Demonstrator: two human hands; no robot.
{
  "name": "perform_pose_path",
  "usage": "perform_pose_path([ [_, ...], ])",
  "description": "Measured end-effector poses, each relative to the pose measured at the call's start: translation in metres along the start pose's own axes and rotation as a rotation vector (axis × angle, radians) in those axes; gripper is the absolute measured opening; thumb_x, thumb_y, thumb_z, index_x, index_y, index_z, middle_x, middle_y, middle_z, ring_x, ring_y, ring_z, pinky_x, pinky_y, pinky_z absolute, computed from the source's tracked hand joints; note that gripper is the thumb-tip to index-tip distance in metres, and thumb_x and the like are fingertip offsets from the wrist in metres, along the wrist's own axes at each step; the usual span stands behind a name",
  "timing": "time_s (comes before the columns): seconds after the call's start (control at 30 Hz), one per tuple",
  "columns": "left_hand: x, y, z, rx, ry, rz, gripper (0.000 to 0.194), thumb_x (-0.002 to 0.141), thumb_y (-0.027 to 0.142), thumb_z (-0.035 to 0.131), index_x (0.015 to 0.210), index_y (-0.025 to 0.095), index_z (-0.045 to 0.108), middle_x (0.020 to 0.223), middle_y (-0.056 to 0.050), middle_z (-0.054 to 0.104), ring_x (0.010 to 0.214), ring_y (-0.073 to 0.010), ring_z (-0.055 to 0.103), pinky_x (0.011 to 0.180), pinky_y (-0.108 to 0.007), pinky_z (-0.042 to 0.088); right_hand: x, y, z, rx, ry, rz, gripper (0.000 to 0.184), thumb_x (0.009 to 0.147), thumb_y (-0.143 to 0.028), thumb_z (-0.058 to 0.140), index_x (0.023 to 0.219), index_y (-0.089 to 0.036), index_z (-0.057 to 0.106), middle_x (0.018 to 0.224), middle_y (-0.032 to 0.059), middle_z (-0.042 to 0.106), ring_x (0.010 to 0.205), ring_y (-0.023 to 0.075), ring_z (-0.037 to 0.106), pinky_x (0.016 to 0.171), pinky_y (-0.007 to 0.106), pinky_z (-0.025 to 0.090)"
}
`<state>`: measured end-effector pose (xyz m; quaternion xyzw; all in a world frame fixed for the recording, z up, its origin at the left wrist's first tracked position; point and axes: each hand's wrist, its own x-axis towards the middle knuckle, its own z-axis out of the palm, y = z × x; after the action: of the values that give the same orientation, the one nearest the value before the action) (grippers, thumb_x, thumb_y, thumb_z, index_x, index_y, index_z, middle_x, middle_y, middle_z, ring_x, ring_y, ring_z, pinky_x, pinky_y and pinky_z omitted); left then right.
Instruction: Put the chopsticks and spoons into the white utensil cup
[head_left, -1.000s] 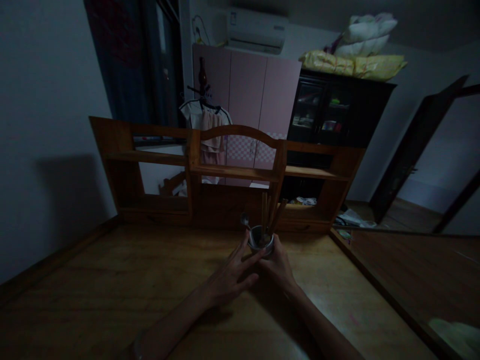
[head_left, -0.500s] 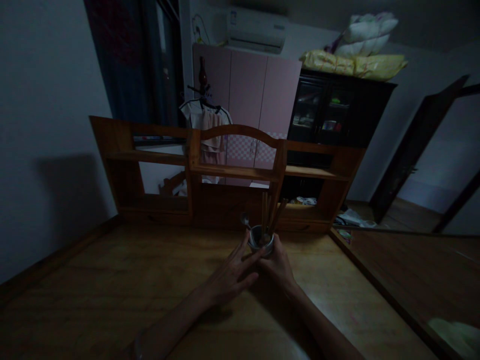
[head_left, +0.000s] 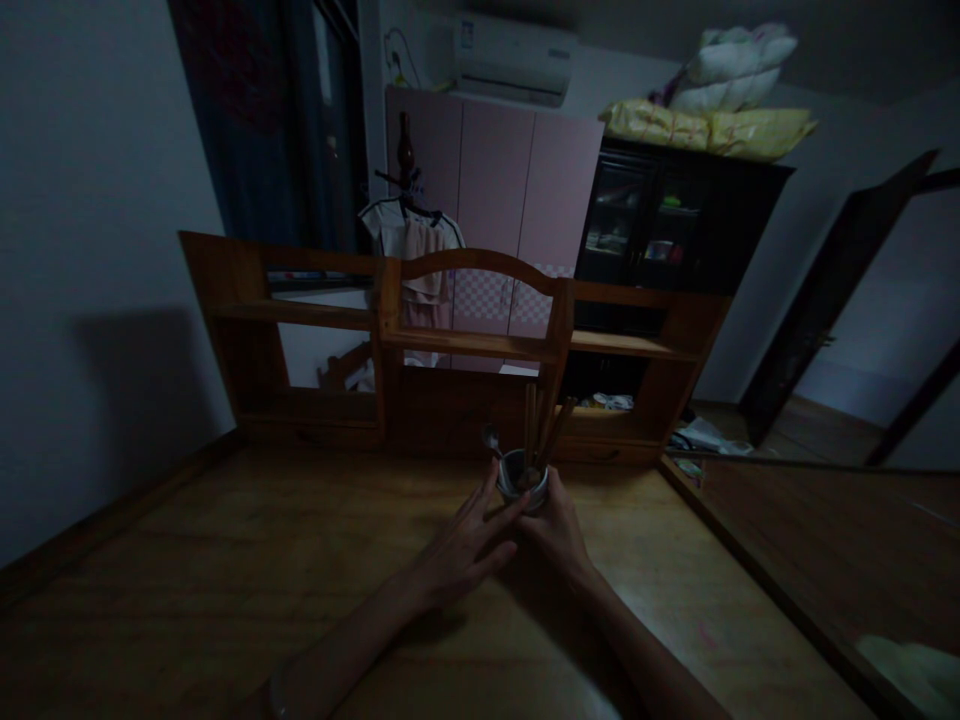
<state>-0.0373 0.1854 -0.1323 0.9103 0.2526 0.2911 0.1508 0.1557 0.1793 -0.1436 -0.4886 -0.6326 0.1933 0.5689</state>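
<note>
A small cup (head_left: pixel 523 494) with a pale rim stands upright in front of me, holding several chopsticks (head_left: pixel 531 425) and a spoon (head_left: pixel 491 438) that leans out to the left. My right hand (head_left: pixel 559 530) is closed around the cup's right side. My left hand (head_left: pixel 469 545) rests against its left and near side with the fingers stretched and spread, the thumb apart from the cup. Both hands hide the lower part of the cup, so I cannot tell whether its base touches the wooden tabletop (head_left: pixel 262 560).
Behind the cup rises a wooden shelf unit (head_left: pixel 472 345) with open compartments. A wall (head_left: pixel 90 400) borders the tabletop on the left. A raised wooden edge (head_left: pixel 750 575) runs along its right side. Farther back stand a pink wardrobe (head_left: pixel 495 180) and a dark cabinet (head_left: pixel 720 220).
</note>
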Motion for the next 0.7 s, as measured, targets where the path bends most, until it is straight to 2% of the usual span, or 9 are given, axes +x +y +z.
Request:
perform_pose_path([
  [0.23,-0.0002,-0.0016,0.0019,0.005,0.011,-0.008,0.06,0.094,0.041,0.045,0.147,0.041,0.016,0.158,0.007,-0.015,0.146,-0.0316,0.003,0.116,-0.048,0.025,0.0,-0.003,-0.0014,0.002,-0.024,0.004,0.057,0.067,-0.022,0.072,0.12,-0.023,0.049,0.112,0.0051,0.064,0.097,0.0228,0.062,0.082,0.034,0.05],
  [0.7,-0.0006,-0.0002,0.0002,-0.005,0.0,-0.016,0.059,0.095,0.043,0.043,0.147,0.042,0.015,0.158,0.007,-0.018,0.146,-0.0331,0.003,0.115,-0.051,0.025,0.0001,-0.0019,-0.0017,0.01,-0.028,0.007,0.056,0.069,-0.021,0.071,0.121,-0.023,0.049,0.114,0.006,0.064,0.097,0.0235,0.062,0.081,0.034,0.051],
])
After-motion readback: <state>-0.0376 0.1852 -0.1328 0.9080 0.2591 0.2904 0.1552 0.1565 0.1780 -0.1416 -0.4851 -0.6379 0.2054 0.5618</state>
